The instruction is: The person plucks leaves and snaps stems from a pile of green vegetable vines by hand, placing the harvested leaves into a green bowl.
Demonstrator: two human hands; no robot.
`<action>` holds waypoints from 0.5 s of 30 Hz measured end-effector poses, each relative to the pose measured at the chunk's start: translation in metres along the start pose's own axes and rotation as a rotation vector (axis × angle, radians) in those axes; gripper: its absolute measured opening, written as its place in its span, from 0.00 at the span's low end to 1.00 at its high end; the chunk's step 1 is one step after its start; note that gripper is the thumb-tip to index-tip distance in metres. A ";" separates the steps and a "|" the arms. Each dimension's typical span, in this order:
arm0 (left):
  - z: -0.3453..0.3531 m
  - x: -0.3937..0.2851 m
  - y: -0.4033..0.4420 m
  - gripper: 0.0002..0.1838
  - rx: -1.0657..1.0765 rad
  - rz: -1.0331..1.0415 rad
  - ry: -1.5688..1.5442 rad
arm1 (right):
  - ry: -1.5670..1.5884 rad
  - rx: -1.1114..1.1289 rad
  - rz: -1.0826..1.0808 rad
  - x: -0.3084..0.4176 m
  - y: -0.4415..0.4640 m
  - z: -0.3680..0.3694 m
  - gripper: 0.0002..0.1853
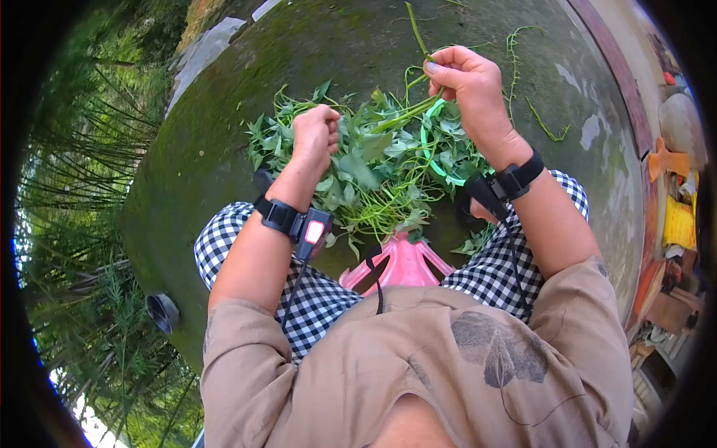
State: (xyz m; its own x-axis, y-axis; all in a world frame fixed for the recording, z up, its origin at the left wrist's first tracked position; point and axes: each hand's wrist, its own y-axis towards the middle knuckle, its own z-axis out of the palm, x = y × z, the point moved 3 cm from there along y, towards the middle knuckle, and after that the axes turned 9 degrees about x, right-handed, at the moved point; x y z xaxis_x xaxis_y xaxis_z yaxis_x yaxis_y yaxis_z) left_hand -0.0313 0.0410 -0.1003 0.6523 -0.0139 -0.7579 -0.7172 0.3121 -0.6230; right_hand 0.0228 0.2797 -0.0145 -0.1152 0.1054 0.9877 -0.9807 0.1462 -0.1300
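no lettering or numbers can be read.

Single head-worn cam, wide fisheye, round black edge eating the corners. Looks forward and steeply down from above the wearer's own chest; top of frame = away from the body. Nearest is the tan shirt (388,351), big across the bottom; checked trousers (321,295) and pink plastic seat (411,265) sit further down. Left hand (317,138) and right hand (467,86) land in the upper half, reached out from the lens, leafy stems (355,175) below them mid-frame. Mossy ground (190,160) is the backdrop. Lens bends the sides: greenery (82,201) at left edge, clutter (678,224) at right edge, both squeezed and tipped sideways.
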 end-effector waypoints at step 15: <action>0.066 -0.002 -0.032 0.08 0.370 0.238 0.430 | 0.107 0.048 0.417 -0.055 -0.001 0.020 0.07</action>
State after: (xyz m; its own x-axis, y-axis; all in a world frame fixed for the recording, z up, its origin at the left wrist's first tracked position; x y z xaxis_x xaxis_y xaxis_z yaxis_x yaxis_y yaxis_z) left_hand 0.0063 0.0942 -0.0661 0.2725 -0.2610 -0.9261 -0.6482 0.6615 -0.3772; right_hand 0.0271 0.2542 -0.0666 -0.4884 0.2476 0.8368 -0.8603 0.0241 -0.5092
